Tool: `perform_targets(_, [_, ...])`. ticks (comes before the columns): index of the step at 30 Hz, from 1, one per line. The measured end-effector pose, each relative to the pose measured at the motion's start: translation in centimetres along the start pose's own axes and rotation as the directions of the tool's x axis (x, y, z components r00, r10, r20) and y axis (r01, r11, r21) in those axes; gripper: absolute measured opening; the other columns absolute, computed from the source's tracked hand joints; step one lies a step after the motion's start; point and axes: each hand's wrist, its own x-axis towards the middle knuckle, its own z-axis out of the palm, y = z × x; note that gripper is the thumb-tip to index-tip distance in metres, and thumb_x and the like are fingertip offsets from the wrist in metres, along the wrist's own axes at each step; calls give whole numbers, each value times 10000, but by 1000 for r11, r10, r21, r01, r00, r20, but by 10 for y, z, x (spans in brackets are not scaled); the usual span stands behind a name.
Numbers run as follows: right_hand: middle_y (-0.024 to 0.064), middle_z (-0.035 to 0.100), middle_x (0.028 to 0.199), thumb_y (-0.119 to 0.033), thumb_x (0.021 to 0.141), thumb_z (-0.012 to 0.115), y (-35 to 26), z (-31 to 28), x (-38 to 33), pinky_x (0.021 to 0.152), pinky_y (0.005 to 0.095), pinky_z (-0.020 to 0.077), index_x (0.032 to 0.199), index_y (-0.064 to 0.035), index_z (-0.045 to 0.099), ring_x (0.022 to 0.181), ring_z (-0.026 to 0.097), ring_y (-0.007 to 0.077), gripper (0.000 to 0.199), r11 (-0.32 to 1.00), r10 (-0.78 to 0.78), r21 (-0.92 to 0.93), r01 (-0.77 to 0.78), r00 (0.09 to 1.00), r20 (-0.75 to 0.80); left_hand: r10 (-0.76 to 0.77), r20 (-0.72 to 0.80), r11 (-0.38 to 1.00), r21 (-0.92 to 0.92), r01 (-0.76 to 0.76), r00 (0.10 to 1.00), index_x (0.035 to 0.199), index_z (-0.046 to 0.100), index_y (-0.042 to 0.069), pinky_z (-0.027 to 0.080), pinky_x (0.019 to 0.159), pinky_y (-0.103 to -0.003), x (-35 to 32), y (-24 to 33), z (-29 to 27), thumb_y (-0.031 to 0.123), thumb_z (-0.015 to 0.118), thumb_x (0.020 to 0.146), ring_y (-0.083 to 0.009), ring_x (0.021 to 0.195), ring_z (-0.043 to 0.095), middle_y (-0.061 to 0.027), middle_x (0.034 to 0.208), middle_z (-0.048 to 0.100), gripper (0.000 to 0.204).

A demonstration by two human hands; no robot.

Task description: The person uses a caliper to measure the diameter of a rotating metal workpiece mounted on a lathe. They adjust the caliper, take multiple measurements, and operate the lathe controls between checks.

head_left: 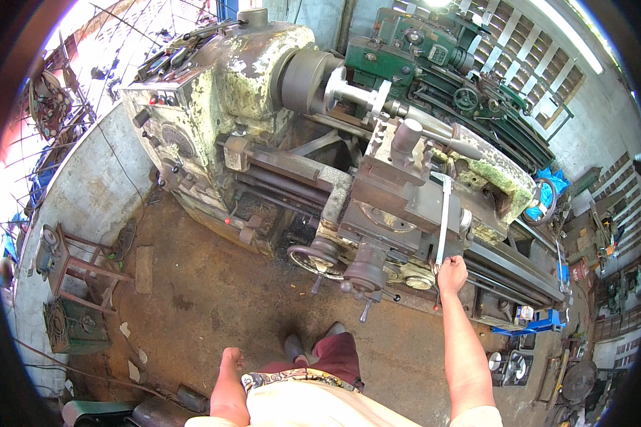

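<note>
My right hand point(452, 274) is closed in a fist at the front of a large worn lathe point(399, 192). It meets the lower end of a long pale metal bar point(444, 224) with a short hooked top, lying across the carriage. The fingers hide what they grip. My left hand point(231, 357) hangs low at my side, fingers curled, with nothing visible in it. Beyond the tool post point(406, 139), a shiny flanged metal workpiece point(360, 94) sits between the dark chuck point(310, 80) and the tailstock point(488, 156).
Handwheels point(320, 260) and levers jut from the lathe's front. Tools lie atop its headstock point(181, 53). A green machine point(406, 53) stands behind. At left are a wooden stand point(85, 267) and a green box point(77, 327); a blue metal stand point(541, 324) is at right.
</note>
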Motion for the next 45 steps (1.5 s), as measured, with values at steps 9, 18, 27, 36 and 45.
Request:
perform_targets(9, [224, 701, 887, -146, 861, 654, 5, 3, 2, 785, 455, 519, 898, 0, 672, 874, 684, 410, 151, 1000, 9, 6, -10, 1000, 10, -32, -8, 999, 10, 32, 999, 1121, 622, 74, 540, 691, -495, 10, -2, 0, 239, 486, 989, -297, 739, 655, -101, 985, 661, 252])
perform_targets(18, [222, 701, 914, -147, 859, 653, 7, 4, 4, 801, 464, 517, 904, -7, 678, 896, 678, 412, 149, 999, 4, -46, -3, 1000, 15, -17, -25, 999, 40, 18, 1000, 1091, 623, 65, 541, 676, -498, -2, 2, 3, 230, 492, 984, -305, 736, 658, -93, 941, 652, 237])
perform_targets(27, [221, 700, 910, -138, 855, 659, 2, 1, 2, 801, 459, 517, 904, -7, 675, 891, 680, 410, 140, 999, 11, -37, -11, 1000, 15, 7, -18, 999, 44, -6, 1000, 1116, 620, 134, 520, 626, -484, 0, -1, 2, 223, 428, 977, -301, 687, 664, -80, 866, 655, 253])
perform_targets(36, [218, 704, 914, -145, 868, 660, 4, 2, 2, 788, 443, 521, 914, -5, 677, 881, 686, 403, 148, 1000, 23, -4, -23, 1000, 16, 2, -10, 1000, 28, -2, 1000, 940, 611, 103, 522, 609, -484, 6, -4, 1, 230, 453, 986, -304, 636, 647, -79, 734, 613, 208])
perform_targets(45, [215, 703, 887, -144, 859, 666, 6, 4, 3, 773, 445, 523, 908, -5, 676, 863, 691, 394, 147, 1000, 14, 6, -14, 1000, 8, -16, -5, 1000, -9, 16, 1000, 977, 626, 64, 532, 713, -522, 1, -2, 0, 245, 500, 972, -328, 747, 647, -108, 861, 630, 221])
